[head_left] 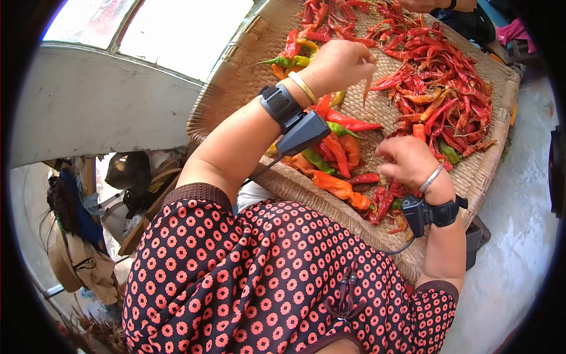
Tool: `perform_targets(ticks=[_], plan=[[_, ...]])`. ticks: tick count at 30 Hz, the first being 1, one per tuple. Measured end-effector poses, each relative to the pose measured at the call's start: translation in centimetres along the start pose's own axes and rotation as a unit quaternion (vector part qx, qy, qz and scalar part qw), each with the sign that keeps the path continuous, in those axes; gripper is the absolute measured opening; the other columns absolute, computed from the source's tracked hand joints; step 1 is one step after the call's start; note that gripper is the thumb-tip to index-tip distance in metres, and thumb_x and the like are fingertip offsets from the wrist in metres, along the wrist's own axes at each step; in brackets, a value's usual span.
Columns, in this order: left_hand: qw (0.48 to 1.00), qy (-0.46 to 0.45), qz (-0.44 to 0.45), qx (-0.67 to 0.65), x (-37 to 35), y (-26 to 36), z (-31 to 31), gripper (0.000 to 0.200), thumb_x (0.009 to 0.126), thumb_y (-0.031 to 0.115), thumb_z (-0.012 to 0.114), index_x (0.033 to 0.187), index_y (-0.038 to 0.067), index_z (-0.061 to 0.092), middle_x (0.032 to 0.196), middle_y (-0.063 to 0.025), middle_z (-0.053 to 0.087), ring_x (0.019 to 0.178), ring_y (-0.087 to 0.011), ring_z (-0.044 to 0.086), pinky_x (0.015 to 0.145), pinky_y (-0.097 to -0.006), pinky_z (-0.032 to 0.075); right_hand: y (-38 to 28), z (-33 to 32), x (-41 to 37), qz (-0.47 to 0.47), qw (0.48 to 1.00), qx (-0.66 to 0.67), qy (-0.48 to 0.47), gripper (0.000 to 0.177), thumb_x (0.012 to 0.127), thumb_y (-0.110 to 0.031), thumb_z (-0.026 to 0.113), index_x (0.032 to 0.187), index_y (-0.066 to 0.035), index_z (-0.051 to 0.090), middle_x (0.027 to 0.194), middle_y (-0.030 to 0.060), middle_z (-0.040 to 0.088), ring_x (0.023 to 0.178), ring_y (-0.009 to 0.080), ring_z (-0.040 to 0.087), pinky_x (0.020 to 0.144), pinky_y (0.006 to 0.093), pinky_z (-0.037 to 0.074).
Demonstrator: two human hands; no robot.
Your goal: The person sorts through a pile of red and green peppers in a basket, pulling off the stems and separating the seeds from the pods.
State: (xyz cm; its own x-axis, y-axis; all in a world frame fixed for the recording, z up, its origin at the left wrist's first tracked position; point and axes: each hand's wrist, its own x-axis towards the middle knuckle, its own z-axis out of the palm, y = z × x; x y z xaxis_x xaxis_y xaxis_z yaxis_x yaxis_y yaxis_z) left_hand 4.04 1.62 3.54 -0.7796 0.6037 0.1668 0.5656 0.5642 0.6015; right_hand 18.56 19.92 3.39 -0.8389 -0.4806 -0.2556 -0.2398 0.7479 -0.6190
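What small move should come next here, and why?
Probably lower the left hand and lay the thin pepper it seems to pinch onto the shrivelled red pile: it hangs above the woven tray, near that pile's edge, and looks similarly slim.

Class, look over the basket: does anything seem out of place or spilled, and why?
One green pepper looks odd: it lies at the lower edge of the big pile of red peppers, near the right hand, where nearly everything around it is red. No clear spill shows outside the basket.
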Motion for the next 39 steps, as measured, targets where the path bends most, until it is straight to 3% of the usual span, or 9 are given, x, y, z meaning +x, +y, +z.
perform_targets(ticks=[1,4,12,15,20,23,24,27,39], plan=[[0.995,0.011,-0.024,0.091,0.1,-0.3,-0.5,0.028,0.076,0.025,0.064,0.096,0.005,0.065,0.069,-0.0105,0.062,0.063,-0.0253,0.061,0.059,-0.0350,0.049,0.0,0.8,-0.1,-0.032,0.994,-0.086,-0.061,0.031,0.067,-0.020,0.070,0.093,-0.005,0.063,0.081,0.0143,0.063,0.076,0.0297,0.061,0.069,0.0376,0.049],[0.995,0.043,0.001,0.091,-0.2,-0.7,-0.8,0.026,0.077,0.024,0.063,0.095,0.005,0.064,0.068,-0.0111,0.062,0.065,-0.0274,0.061,0.060,-0.0369,0.048,-0.7,3.3,0.4,-0.033,0.975,-0.201,-0.089,0.022,0.066,-0.017,0.067,0.084,-0.006,0.060,0.082,0.0116,0.061,0.080,0.0306,0.060,0.069,0.0405,0.049],[0.973,-0.166,0.147,0.067,-2.2,1.8,1.1,0.017,0.076,0.023,0.061,0.084,0.008,0.065,0.071,-0.0135,0.061,0.068,-0.0312,0.061,0.063,-0.0410,0.049,0.0,4.3,0.9,-0.034,0.965,-0.239,-0.105,0.010,0.067,-0.010,0.059,0.076,-0.006,0.059,0.079,0.0120,0.061,0.079,0.0309,0.060,0.067,0.0405,0.049],[0.945,-0.260,0.190,0.054,-3.0,3.2,1.9,0.016,0.075,0.023,0.059,0.080,0.010,0.065,0.069,-0.0122,0.062,0.067,-0.0321,0.061,0.063,-0.0412,0.049,0.3,1.5,-0.1,-0.039,0.987,-0.155,-0.002,0.009,0.065,-0.007,0.057,0.074,-0.005,0.057,0.076,0.0146,0.058,0.077,0.0340,0.058,0.067,0.0423,0.047],[0.907,-0.357,0.183,0.133,-4.1,5.6,2.6,0.015,0.075,0.023,0.058,0.077,0.009,0.064,0.068,-0.0119,0.062,0.066,-0.0317,0.062,0.061,-0.0422,0.050,3.1,-3.0,-1.5,0.054,0.984,-0.106,0.130,0.006,0.066,-0.005,0.054,0.071,-0.002,0.054,0.069,0.0153,0.056,0.070,0.0335,0.057,0.061,0.0397,0.045],[0.871,-0.412,0.207,0.172,-4.9,6.3,3.7,0.018,0.075,0.024,0.057,0.076,0.008,0.065,0.067,-0.0123,0.062,0.066,-0.0316,0.062,0.060,-0.0417,0.050,4.8,-3.4,-1.1,0.100,0.968,0.014,0.230,0.008,0.070,-0.009,0.056,0.075,-0.002,0.058,0.066,0.0144,0.060,0.062,0.0275,0.061,0.058,0.0356,0.047],[0.863,-0.417,0.232,0.168,-5.3,6.7,4.0,0.020,0.075,0.026,0.061,0.074,0.006,0.065,0.068,-0.0117,0.063,0.067,-0.0313,0.063,0.059,-0.0401,0.050,5.0,-3.3,-1.0,0.131,0.966,0.043,0.220,0.010,0.071,-0.009,0.056,0.077,-0.002,0.059,0.066,0.0129,0.060,0.060,0.0225,0.061,0.057,0.0324,0.046],[0.839,-0.459,0.259,0.138,-6.5,7.4,5.0,0.025,0.071,0.029,0.067,0.073,0.005,0.066,0.069,-0.0111,0.063,0.067,-0.0302,0.063,0.060,-0.0390,0.051,4.8,-2.9,-0.7,0.126,0.963,0.077,0.224,0.010,0.071,-0.009,0.056,0.078,-0.002,0.059,0.066,0.0118,0.061,0.059,0.0207,0.061,0.056,0.0321,0.046],[0.849,-0.399,0.280,0.202,-8.1,7.4,7.5,0.020,0.066,0.028,0.068,0.072,0.009,0.067,0.068,-0.0067,0.063,0.069,-0.0240,0.065,0.057,-0.0355,0.050,4.8,-2.2,-0.3,0.104,0.971,0.034,0.214,0.011,0.071,-0.010,0.058,0.079,-0.002,0.060,0.068,0.0128,0.062,0.064,0.0254,0.062,0.059,0.0335,0.047]])
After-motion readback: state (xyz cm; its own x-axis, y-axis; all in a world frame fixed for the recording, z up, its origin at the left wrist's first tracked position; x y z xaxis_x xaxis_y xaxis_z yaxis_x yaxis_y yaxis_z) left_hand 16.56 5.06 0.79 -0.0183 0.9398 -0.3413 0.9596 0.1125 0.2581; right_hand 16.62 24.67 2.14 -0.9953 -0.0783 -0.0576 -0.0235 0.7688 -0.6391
